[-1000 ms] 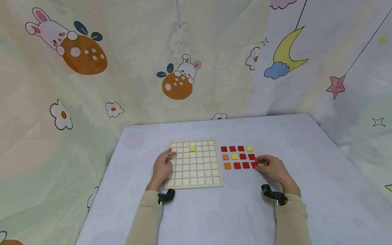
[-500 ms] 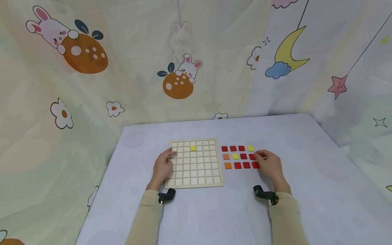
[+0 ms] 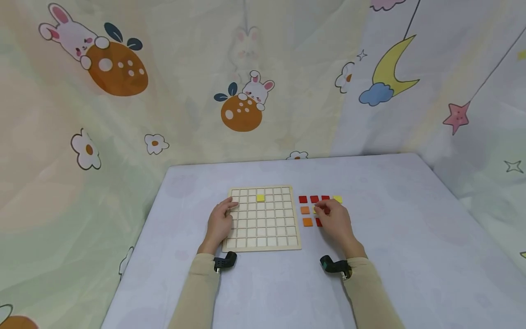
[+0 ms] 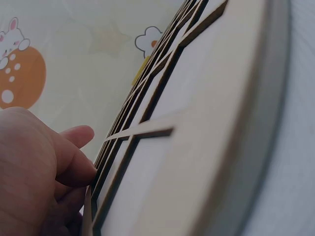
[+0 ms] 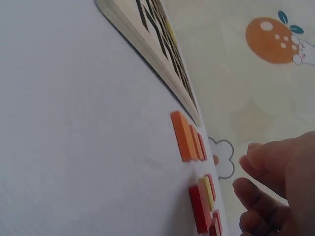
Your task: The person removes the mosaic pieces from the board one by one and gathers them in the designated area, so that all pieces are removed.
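Note:
A pale wooden grid board (image 3: pixel 296 237) lies on the table, with one yellow tile (image 3: pixel 260 198) in a cell near its far side. My left hand (image 3: pixel 219 224) rests along the board's left edge, fingertips reaching over it; the left wrist view shows a thumb (image 4: pixel 76 167) at the rim. To the right of the board are rows of small square tiles: an orange tile (image 3: pixel 307 222), a red tile (image 3: pixel 302 199) and others. Over these hovers my right hand (image 3: pixel 337 224), thumb and index finger apart with nothing visible between them. It hides several tiles and partly covers a yellow one.
The table (image 3: pixel 267 292) is covered with a pale cloth. A printed curtain (image 3: pixel 181 91) with rabbits, flowers and a moon hangs behind and at the sides. A black wrist camera (image 3: pixel 334 265) sits on the right wrist, another wrist camera (image 3: pixel 225 260) on the left.
My right hand has moved left across the tile rows, from their right end to above the yellow tile in the middle row. My left hand has stayed on the board's edge.

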`<state>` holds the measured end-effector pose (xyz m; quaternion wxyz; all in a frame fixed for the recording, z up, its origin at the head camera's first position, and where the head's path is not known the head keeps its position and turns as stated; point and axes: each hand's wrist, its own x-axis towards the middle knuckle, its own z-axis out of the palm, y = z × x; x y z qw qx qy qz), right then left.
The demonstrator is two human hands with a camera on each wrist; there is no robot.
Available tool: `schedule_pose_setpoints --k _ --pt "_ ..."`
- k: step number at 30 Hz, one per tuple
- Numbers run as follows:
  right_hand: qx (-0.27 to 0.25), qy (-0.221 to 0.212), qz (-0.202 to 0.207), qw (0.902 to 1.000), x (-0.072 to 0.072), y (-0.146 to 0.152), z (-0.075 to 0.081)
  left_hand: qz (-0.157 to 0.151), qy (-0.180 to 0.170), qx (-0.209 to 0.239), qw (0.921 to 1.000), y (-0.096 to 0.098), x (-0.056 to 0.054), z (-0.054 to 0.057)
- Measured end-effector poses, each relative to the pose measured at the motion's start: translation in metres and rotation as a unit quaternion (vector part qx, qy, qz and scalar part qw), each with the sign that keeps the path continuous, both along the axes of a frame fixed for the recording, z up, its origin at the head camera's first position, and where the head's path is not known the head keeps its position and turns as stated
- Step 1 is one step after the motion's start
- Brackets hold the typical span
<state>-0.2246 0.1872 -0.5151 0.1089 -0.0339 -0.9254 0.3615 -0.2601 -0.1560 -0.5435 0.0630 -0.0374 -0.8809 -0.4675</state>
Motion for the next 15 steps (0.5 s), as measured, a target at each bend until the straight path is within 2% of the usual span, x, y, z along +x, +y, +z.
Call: schedule_pose_setpoints --k 4,15 --pt "0.007 -0.012 0.026 0.9996 -0.001 -0.018 -0.002 -0.003 0.001 0.005 1.0 0.0 0.0 0.0" --pt "0.039 -0.007 0.09 0.9951 -0.006 -0.066 0.003 -0.004 0.006 0.012 0.9999 -0.002 0.002 0.001"
